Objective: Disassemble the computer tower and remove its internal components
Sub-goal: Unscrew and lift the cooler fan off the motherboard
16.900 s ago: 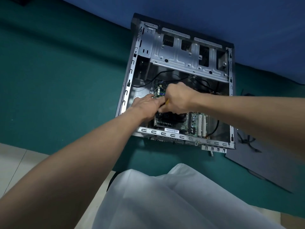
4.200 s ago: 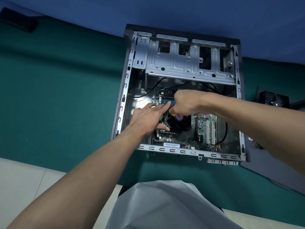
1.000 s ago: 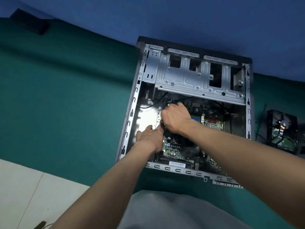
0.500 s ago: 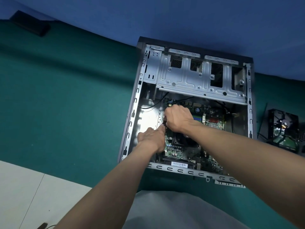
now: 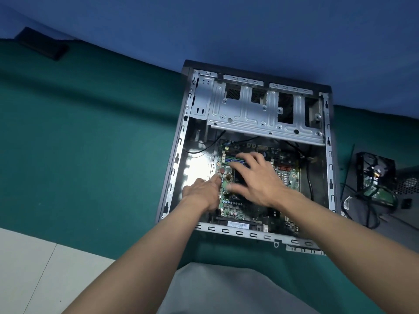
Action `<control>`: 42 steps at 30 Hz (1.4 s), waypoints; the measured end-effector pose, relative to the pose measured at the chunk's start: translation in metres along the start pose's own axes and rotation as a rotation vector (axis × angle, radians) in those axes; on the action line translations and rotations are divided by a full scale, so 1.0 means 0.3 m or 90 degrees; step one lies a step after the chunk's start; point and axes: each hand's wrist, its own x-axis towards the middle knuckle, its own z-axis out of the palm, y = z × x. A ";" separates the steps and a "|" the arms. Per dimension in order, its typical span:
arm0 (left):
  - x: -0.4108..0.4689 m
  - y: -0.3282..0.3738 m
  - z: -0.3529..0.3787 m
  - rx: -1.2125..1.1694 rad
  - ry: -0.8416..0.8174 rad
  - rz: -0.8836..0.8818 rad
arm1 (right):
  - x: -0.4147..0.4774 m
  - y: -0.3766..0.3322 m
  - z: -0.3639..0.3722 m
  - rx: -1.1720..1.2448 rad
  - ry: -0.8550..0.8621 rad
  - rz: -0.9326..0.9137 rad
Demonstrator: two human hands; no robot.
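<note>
Computer tower (image 5: 249,114) lay open. Right hand (image 5: 258,180) spread loose over the motherboard (image 5: 288,177). Left hand (image 5: 201,193) touched its edge, grip unclear.

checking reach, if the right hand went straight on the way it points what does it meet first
Probably the blue memory slots just ahead of it: the right hand points up and left over the circuit board. Height above it is unclear, so it might pass over them.

Beyond the right hand (image 5: 258,180), the drive cage (image 5: 249,116) is bare stamped sheet metal (dull silver); left of the left hand (image 5: 201,193), the green mat (image 5: 90,155) looks matt cloth.
</note>
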 end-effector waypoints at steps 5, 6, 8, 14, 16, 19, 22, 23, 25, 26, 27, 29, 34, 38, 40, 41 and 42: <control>-0.011 0.009 0.002 0.002 0.015 -0.003 | -0.046 0.041 0.051 -0.066 -0.062 0.007; -0.012 0.009 0.005 0.009 0.019 -0.001 | -0.043 0.035 0.048 -0.060 -0.048 0.010; -0.007 0.010 0.009 0.019 0.024 0.009 | -0.050 0.037 0.029 -0.027 -0.022 0.031; 0.015 0.013 0.009 0.061 0.003 0.021 | -0.134 0.065 -0.133 0.089 0.080 0.054; 0.023 0.047 0.006 0.121 0.016 0.026 | -0.194 0.088 -0.197 0.159 0.122 0.083; 0.030 0.113 0.012 0.183 0.035 0.020 | -0.302 0.147 -0.275 0.296 0.246 0.131; 0.039 0.194 0.019 0.240 0.049 0.070 | -0.406 0.248 -0.315 0.376 0.380 0.211; 0.042 0.225 0.023 0.229 0.037 0.097 | -0.440 0.287 -0.315 0.387 0.406 0.243; 0.051 0.285 0.040 0.188 -0.006 0.133 | -0.506 0.363 -0.289 0.410 0.427 0.310; 0.058 0.310 0.051 0.173 -0.026 0.142 | -0.539 0.398 -0.263 0.421 0.427 0.347; 0.064 0.329 0.064 0.165 -0.039 0.143 | -0.571 0.432 -0.227 0.424 0.423 0.386; 0.077 0.347 0.085 0.168 -0.049 0.126 | -0.629 0.488 -0.140 0.414 0.389 0.472; 0.119 0.344 0.105 0.173 -0.046 0.103 | -0.740 0.522 0.077 0.399 0.218 0.648; 0.132 0.335 0.120 0.180 -0.046 0.099 | -0.760 0.492 0.220 0.344 0.129 0.726; 0.131 0.336 0.126 0.180 -0.042 0.098 | -0.743 0.489 0.267 0.333 0.129 0.758; 0.130 0.335 0.126 0.177 -0.041 0.094 | -0.730 0.492 0.282 0.329 0.141 0.771; 0.129 0.334 0.127 0.175 -0.041 0.091 | -0.718 0.497 0.294 0.324 0.157 0.782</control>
